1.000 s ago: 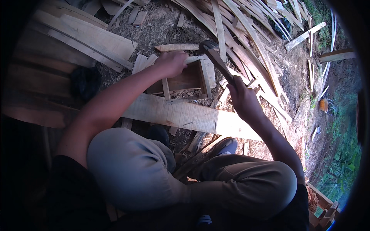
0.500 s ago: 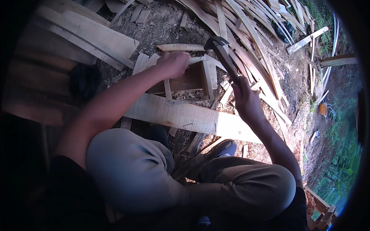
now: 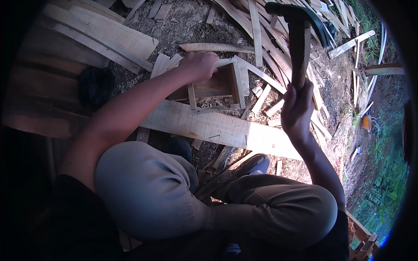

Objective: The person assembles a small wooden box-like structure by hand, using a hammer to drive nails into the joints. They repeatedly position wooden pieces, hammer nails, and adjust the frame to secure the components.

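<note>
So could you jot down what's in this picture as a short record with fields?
Place: ground strewn with wood offcuts and sawdust
Left hand: rests on the top edge of a small wooden box
Right hand: grip closed on a hammer, raised with head up
Under the box: a long pale plank
Posture: seated, knees bent

view: single head fisheye, looked steeply down from the person's head
near: knees filled lower frame, close
facing: ground with wood scraps (image 3: 261, 39) in upper frame
edges: bent, dark rim
shared: none, one view only
</note>
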Action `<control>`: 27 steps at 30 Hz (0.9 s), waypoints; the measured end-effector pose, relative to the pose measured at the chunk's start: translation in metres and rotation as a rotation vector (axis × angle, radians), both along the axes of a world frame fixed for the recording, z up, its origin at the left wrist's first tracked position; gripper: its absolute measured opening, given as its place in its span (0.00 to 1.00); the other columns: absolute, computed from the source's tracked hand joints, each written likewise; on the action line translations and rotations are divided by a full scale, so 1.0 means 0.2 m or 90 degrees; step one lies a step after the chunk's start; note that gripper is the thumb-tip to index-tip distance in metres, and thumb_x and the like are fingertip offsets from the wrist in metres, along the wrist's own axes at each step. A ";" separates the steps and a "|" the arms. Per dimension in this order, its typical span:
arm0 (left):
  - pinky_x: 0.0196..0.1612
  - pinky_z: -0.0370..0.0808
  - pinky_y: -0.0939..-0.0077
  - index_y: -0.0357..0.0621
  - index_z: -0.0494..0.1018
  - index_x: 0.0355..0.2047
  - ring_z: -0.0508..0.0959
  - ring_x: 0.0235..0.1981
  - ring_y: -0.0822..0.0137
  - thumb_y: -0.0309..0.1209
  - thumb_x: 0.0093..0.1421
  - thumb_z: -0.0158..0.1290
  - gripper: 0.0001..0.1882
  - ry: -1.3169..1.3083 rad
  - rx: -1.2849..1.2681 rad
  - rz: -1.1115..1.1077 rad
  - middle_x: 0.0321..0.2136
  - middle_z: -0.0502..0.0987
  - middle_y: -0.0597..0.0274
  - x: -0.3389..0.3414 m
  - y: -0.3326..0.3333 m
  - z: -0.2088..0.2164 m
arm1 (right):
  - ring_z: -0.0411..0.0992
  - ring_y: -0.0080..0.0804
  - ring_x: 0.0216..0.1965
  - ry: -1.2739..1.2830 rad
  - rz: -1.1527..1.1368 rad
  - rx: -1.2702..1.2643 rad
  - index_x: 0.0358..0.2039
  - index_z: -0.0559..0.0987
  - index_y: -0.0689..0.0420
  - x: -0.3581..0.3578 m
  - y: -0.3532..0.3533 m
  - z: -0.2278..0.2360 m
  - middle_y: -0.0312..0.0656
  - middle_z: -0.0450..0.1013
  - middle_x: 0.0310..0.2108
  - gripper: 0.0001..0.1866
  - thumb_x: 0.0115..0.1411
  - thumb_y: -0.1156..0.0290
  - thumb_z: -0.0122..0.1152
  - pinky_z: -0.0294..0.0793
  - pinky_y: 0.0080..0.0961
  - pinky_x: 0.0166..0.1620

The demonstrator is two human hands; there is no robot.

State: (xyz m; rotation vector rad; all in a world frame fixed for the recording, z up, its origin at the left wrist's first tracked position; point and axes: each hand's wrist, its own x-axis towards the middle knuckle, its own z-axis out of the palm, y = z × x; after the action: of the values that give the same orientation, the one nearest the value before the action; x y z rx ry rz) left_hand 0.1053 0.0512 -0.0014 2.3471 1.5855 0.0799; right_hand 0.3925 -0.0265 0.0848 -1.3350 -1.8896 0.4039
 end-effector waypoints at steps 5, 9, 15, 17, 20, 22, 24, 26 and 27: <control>0.51 0.75 0.53 0.43 0.76 0.43 0.78 0.50 0.50 0.39 0.62 0.56 0.14 -0.011 -0.031 0.016 0.46 0.78 0.53 0.01 0.02 -0.02 | 0.75 0.67 0.25 -0.180 0.104 -0.203 0.46 0.62 0.57 0.05 0.05 -0.14 0.61 0.74 0.20 0.11 0.70 0.67 0.51 0.68 0.60 0.25; 0.51 0.76 0.53 0.43 0.76 0.43 0.78 0.50 0.49 0.37 0.62 0.57 0.14 -0.030 -0.006 0.014 0.45 0.79 0.52 0.01 0.01 0.01 | 0.75 0.64 0.23 -0.121 0.078 -0.211 0.45 0.64 0.57 0.02 -0.01 -0.04 0.58 0.74 0.19 0.09 0.70 0.69 0.51 0.68 0.56 0.23; 0.51 0.76 0.51 0.42 0.75 0.41 0.78 0.49 0.48 0.38 0.63 0.56 0.13 -0.017 -0.032 0.009 0.46 0.78 0.53 0.03 0.00 0.02 | 0.75 0.64 0.23 -0.190 0.109 -0.173 0.47 0.65 0.56 0.07 0.02 -0.14 0.58 0.74 0.20 0.11 0.70 0.65 0.51 0.68 0.57 0.23; 0.51 0.76 0.51 0.41 0.75 0.41 0.79 0.49 0.47 0.38 0.63 0.55 0.13 -0.021 -0.026 0.023 0.46 0.78 0.52 0.02 -0.01 0.03 | 0.76 0.61 0.24 -0.158 0.076 -0.218 0.47 0.65 0.56 0.02 0.02 0.00 0.58 0.74 0.21 0.10 0.71 0.66 0.51 0.69 0.53 0.22; 0.51 0.76 0.52 0.42 0.75 0.44 0.79 0.49 0.48 0.38 0.64 0.54 0.14 -0.036 -0.006 0.027 0.45 0.78 0.52 0.02 -0.01 -0.01 | 0.77 0.60 0.23 -0.036 0.013 -0.019 0.50 0.65 0.57 -0.01 -0.01 0.02 0.57 0.75 0.21 0.11 0.69 0.72 0.52 0.72 0.50 0.22; 0.53 0.75 0.55 0.43 0.75 0.49 0.78 0.50 0.50 0.38 0.63 0.55 0.17 -0.029 -0.007 0.034 0.45 0.79 0.51 0.05 0.01 0.00 | 0.76 0.64 0.25 -0.107 0.038 -0.103 0.47 0.64 0.57 0.04 -0.04 -0.12 0.59 0.74 0.20 0.10 0.69 0.71 0.52 0.72 0.56 0.25; 0.53 0.74 0.55 0.43 0.75 0.50 0.78 0.50 0.50 0.39 0.64 0.54 0.18 -0.014 -0.043 0.037 0.46 0.79 0.52 0.03 0.02 -0.01 | 0.75 0.67 0.25 -0.170 0.098 -0.238 0.45 0.63 0.56 0.04 0.00 -0.21 0.62 0.74 0.21 0.09 0.70 0.69 0.51 0.70 0.59 0.25; 0.53 0.73 0.54 0.44 0.75 0.48 0.78 0.50 0.51 0.40 0.64 0.54 0.17 -0.010 -0.044 0.030 0.46 0.79 0.53 0.03 0.03 0.00 | 0.73 0.70 0.25 -0.171 0.091 -0.260 0.45 0.62 0.56 0.04 0.01 -0.17 0.63 0.74 0.21 0.11 0.70 0.65 0.50 0.69 0.60 0.25; 0.54 0.72 0.53 0.44 0.76 0.45 0.78 0.50 0.51 0.41 0.65 0.53 0.15 -0.012 -0.030 0.024 0.46 0.79 0.53 0.03 0.02 0.00 | 0.73 0.70 0.25 -0.164 0.091 -0.255 0.45 0.62 0.56 0.03 0.00 -0.14 0.63 0.74 0.21 0.11 0.70 0.65 0.50 0.69 0.60 0.25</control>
State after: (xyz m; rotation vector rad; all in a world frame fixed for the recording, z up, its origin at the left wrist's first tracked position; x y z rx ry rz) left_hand 0.1106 0.0542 -0.0007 2.2742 1.6059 0.0713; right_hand 0.3990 -0.0257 0.0571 -1.5743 -2.2057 0.7440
